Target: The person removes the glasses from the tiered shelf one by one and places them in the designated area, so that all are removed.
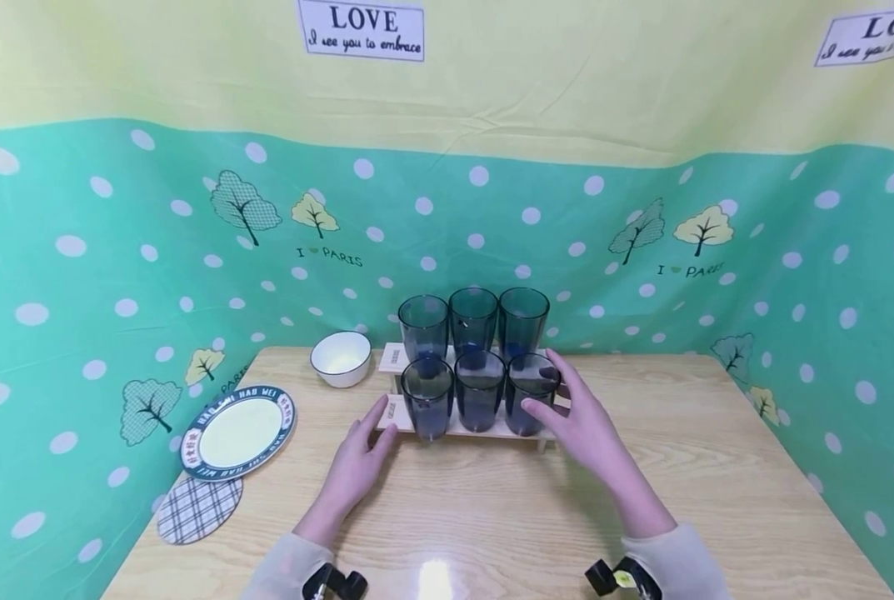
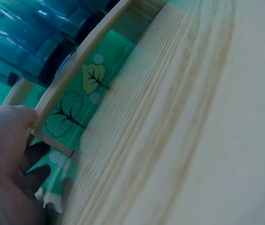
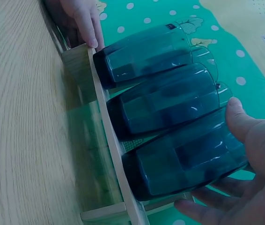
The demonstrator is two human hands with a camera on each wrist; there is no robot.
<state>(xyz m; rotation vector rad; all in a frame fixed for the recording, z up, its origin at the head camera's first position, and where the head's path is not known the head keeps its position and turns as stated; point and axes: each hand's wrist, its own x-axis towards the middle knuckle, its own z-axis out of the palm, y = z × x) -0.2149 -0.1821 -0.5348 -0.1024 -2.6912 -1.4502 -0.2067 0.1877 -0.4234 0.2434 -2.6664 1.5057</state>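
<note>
— Right hand: fingers and thumb curled round the front-right dark blue translucent plastic tumbler, grasping it near the rim.

— And the left hand?

— Fingers nearly straight, tips touching the left end of the two-tier pale wooden rack. Grip released, as far as the blurred left wrist view shows.

— Where exactly, that tumbler?

— Upright on the lower front tier, at the right end of a row of three. Three more matching tumblers on the upper tier behind. Rack near the back of the light wooden surface.

— Anything else about?

— White round bowl just left of the rack. Oval white plate with a dark lettered rim farther left, partly overlapping a round plaid coaster at the surface's left edge. Green dotted backdrop with trees behind.
</note>
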